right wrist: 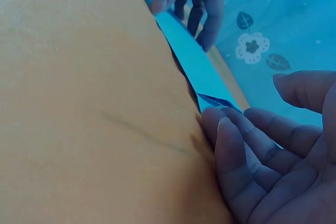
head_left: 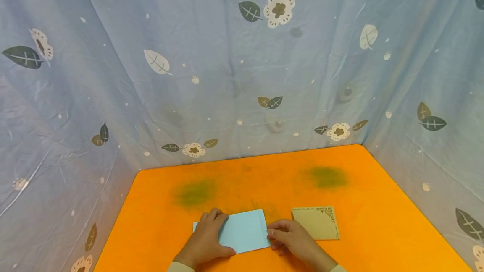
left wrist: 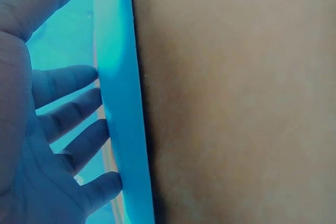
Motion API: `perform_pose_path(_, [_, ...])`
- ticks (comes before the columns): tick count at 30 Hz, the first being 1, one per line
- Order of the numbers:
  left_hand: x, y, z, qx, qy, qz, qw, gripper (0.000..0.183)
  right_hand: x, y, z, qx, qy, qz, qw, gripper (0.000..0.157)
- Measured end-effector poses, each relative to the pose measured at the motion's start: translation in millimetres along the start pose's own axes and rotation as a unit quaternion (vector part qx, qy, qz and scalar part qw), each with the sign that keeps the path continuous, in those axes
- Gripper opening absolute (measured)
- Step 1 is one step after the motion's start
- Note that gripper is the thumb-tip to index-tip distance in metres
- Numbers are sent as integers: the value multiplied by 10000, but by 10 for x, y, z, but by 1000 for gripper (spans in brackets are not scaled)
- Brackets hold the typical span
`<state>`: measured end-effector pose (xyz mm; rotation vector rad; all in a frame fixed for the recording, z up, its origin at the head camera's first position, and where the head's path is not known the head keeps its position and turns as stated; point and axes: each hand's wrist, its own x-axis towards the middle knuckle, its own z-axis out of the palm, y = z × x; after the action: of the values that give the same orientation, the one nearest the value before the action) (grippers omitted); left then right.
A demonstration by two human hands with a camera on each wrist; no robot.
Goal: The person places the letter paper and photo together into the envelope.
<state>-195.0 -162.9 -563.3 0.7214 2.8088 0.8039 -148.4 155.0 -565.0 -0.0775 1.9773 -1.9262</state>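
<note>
A light blue envelope lies on the orange tabletop with a narrow creased strip along its right end. My left hand arches over its left part and holds it, thumb on the near edge and fingers towards the far edge. In the left wrist view, several left fingertips meet the envelope's edge. At the right end, my right hand pinches the paper with thumb and fingertips. The right wrist view shows folded layers of the envelope parting slightly beside those fingertips.
A tan card with a dark floral corner lies right of the envelope, partly behind my right hand. The orange tabletop carries two greenish smudges. Blue curtains printed with leaves and flowers enclose its back and sides.
</note>
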Motion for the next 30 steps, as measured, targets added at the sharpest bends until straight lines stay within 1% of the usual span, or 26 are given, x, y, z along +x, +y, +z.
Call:
perform_pose_path(8, [-11, 9, -13, -32, 9, 45, 10000, 98, -28, 34, -127, -119, 147, -208, 9996, 36])
perform_pose_path(17, [-8, 1, -17, -24, -66, 12, 10000, 100, -72, 26, -302, -139, 350, -316, 9988, 37])
perform_pose_path(22, [-2, -8, -15, -22, -74, 9, 10000, 101, -96, 0, -418, -457, 572, -281, 9969, 40])
perform_pose_path(24, [0, -10, -11, -31, -55, 37, 10000, 101, -110, -8, -471, -480, 642, -263, 9964, 42])
perform_pose_path(27, [-3, -11, -11, -24, -35, 63, 10000, 101, -135, -6, -556, -375, 632, -287, 9969, 46])
perform_pose_path(30, [-9, -8, -13, -15, -31, 63, 10000, 101, -164, 6, -639, -439, 666, -371, 9961, 48])
